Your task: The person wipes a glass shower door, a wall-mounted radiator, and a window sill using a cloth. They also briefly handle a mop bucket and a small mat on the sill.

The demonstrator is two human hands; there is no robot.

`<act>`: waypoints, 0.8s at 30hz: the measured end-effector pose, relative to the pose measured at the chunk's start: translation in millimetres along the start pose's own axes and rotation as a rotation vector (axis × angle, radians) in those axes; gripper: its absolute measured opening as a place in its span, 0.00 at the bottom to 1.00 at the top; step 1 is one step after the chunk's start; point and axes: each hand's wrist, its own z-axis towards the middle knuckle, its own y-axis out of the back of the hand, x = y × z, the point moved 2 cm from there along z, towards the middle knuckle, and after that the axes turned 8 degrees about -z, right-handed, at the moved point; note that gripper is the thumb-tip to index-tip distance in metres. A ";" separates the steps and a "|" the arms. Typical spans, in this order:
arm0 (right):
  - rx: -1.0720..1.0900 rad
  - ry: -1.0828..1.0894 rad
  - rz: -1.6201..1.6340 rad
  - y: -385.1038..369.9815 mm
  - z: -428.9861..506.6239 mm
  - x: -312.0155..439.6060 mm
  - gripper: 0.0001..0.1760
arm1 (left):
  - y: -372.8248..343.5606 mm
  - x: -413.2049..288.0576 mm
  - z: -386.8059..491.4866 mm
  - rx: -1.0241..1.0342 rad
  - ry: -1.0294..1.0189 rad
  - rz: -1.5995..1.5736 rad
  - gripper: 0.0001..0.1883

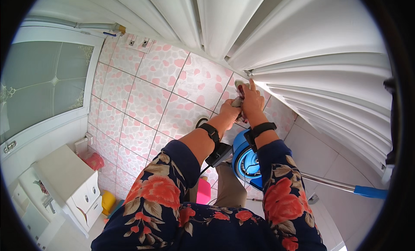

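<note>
My left hand [229, 112] grips a crumpled grey and dark red cloth [238, 102]. From the right side, my right hand [253, 100] has hold of the same cloth, its index finger stretched out. That fingertip is close to a small metal fitting [249, 73] at the edge of tall white ribbed panels [223, 27]; whether it touches cannot be told. Part of the cloth is hidden behind my fingers. Below my wrists, partly covered by my right forearm, stands a blue bucket [239, 147] with a round insert.
Pink-and-grey tiles [152, 89] spread to the left. A steel pole [327, 181] with a blue grip [369, 191] lies at right. At left are a frosted-glass door [45, 85], a white vanity cabinet [68, 170] and a red container [94, 161]. A bright pink object [203, 191] is near my legs.
</note>
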 end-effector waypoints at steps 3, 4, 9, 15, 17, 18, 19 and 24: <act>0.203 -0.106 0.354 -0.5 -7.8 -14.0 0.18 | 2.1 -6.2 -9.0 0.116 0.006 -0.017 0.23; 0.179 -0.121 0.476 4.3 -13.2 -19.1 0.18 | 2.8 -9.0 -15.2 0.135 0.010 -0.052 0.24; 0.215 -0.201 1.094 52.9 -50.4 -31.0 0.26 | 1.6 -31.7 -64.0 0.309 -0.077 -0.118 0.26; 0.239 -0.088 1.839 120.8 -108.1 -23.2 0.34 | -3.5 -50.8 -124.9 0.526 -0.313 0.071 0.40; 0.375 -0.078 2.015 130.1 -117.7 -20.5 0.34 | -3.6 -59.7 -139.7 0.587 -0.520 0.323 0.42; 0.463 -0.078 2.115 133.7 -121.7 -20.9 0.35 | -3.0 -59.8 -144.8 0.612 -0.389 0.230 0.42; 0.561 -0.046 2.231 137.1 -125.9 -21.8 0.35 | -4.4 -59.4 -149.5 0.635 -0.340 0.259 0.41; 0.208 0.018 1.798 156.8 -145.5 -40.7 0.29 | -10.1 -52.7 -172.2 0.635 -0.269 0.032 0.30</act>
